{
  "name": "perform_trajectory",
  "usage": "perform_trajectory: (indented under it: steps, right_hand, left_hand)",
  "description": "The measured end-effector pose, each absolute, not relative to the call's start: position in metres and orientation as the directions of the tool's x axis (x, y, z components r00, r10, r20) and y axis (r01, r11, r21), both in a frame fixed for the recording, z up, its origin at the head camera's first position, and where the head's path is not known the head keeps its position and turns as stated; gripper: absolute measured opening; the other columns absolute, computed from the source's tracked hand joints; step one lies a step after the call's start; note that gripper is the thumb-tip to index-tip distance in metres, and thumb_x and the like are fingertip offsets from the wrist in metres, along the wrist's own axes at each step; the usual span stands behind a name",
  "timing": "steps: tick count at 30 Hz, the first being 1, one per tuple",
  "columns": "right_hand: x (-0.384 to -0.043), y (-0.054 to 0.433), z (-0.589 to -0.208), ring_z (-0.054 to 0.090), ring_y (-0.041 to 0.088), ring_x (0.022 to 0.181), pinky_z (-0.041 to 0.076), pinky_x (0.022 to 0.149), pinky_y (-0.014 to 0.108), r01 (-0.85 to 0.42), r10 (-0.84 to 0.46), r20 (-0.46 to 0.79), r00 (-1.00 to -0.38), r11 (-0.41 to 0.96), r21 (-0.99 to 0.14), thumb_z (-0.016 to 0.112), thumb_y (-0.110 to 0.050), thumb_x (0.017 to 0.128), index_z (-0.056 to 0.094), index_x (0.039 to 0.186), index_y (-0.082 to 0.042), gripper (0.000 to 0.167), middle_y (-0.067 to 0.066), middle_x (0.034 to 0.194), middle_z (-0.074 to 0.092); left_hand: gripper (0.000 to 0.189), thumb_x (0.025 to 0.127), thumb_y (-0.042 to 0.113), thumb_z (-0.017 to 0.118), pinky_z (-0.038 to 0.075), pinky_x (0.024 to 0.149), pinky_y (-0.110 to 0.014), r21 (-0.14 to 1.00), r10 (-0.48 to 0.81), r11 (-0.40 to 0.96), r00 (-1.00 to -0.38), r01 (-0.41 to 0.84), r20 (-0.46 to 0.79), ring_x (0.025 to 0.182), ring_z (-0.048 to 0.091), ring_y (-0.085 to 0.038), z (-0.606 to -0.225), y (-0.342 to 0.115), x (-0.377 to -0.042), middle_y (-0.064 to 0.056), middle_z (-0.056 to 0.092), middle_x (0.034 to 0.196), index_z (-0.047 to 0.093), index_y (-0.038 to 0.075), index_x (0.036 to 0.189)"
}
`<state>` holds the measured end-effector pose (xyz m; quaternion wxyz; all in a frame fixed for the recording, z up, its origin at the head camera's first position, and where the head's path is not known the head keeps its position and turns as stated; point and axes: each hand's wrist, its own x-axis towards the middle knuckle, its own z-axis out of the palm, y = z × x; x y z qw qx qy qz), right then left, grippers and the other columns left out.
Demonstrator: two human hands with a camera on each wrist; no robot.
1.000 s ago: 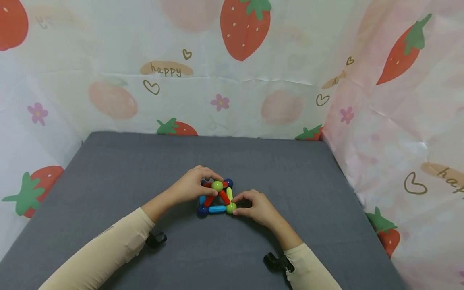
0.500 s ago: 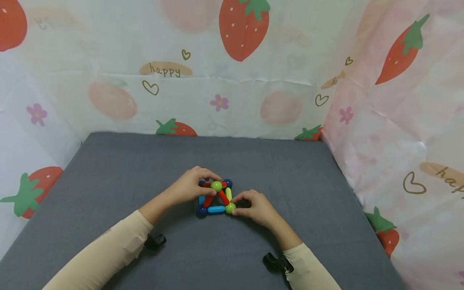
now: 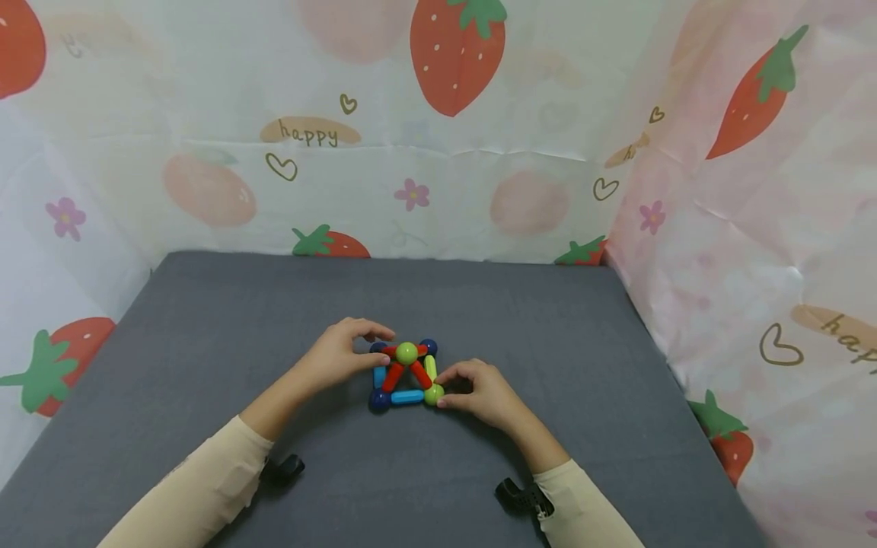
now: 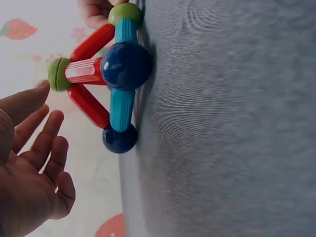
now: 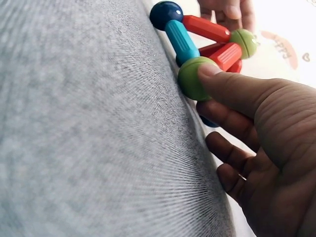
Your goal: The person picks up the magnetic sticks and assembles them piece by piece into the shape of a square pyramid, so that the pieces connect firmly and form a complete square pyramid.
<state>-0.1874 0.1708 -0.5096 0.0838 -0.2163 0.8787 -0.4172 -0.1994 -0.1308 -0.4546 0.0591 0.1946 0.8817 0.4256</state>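
Note:
A pyramid of magnetic rods and balls stands on the cloth in the head view. Its top is a green ball (image 3: 407, 353), carried by red rods (image 3: 393, 377). Light blue rods (image 3: 407, 397) and a yellow-green rod (image 3: 429, 367) run along the base between dark blue balls (image 3: 380, 400) and one green corner ball (image 3: 434, 394). My right hand (image 3: 485, 392) pinches that corner ball between thumb and forefinger. On the other side, my left hand (image 3: 336, 354) is spread beside the pyramid, its thumb (image 4: 29, 101) just off the top ball in the left wrist view.
A grey cloth (image 3: 438, 472) covers the table. Curtains printed with strawberries (image 3: 457, 57) close off the back and both sides. Black straps (image 3: 282, 469) sit at both wrists, under beige sleeves.
My left hand has let go of the top green ball and drawn back to the left. The right hand stays at the corner ball, and the pyramid keeps its shape.

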Motion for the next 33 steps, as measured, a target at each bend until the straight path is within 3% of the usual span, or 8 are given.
perform_trajectory:
  steps: [10, 19, 33]
  right_hand:
    - [-0.187, 0.172, -0.510, 0.058, 0.011, 0.102, 0.048, 0.093, 0.039, -0.309, -0.441, 0.035, -0.897, 0.567, -0.764, 0.088, -0.032, 0.082, 0.077, 0.106, -0.034, 0.026, -0.015, 0.107, 0.068]
    - [-0.186, 0.171, -0.509, 0.058, 0.011, 0.103, 0.048, 0.094, 0.040, -0.296, -0.436, 0.023, -0.899, 0.570, -0.766, 0.088, -0.033, 0.082, 0.077, 0.106, -0.036, 0.026, -0.014, 0.107, 0.068]
    - [-0.183, 0.166, -0.506, 0.059, 0.011, 0.101, 0.048, 0.093, 0.038, -0.295, -0.426, 0.026, -0.904, 0.580, -0.760, 0.088, -0.030, 0.082, 0.078, 0.106, -0.032, 0.027, -0.013, 0.106, 0.068]
  left_hand:
    - [0.032, 0.091, 0.025, 0.080, 0.050, 0.085, -0.039, 0.775, 0.317, 0.608, -0.948, 0.174, -0.035, 0.110, 0.056, -0.025, -0.465, -0.138, -0.181, 0.001, 0.070, 0.117, 0.074, 0.020, 0.122]
    - [0.031, 0.090, 0.026, 0.081, 0.051, 0.080, -0.036, 0.786, 0.314, 0.600, -0.947, 0.148, -0.062, 0.102, 0.058, -0.020, -0.471, -0.146, -0.171, 0.004, 0.069, 0.113, 0.075, 0.018, 0.119]
    - [0.032, 0.086, 0.028, 0.085, 0.049, 0.084, -0.034, 0.815, 0.294, 0.571, -0.951, 0.095, -0.095, 0.095, 0.057, -0.017, -0.496, -0.143, -0.163, 0.005, 0.070, 0.109, 0.073, 0.020, 0.114]
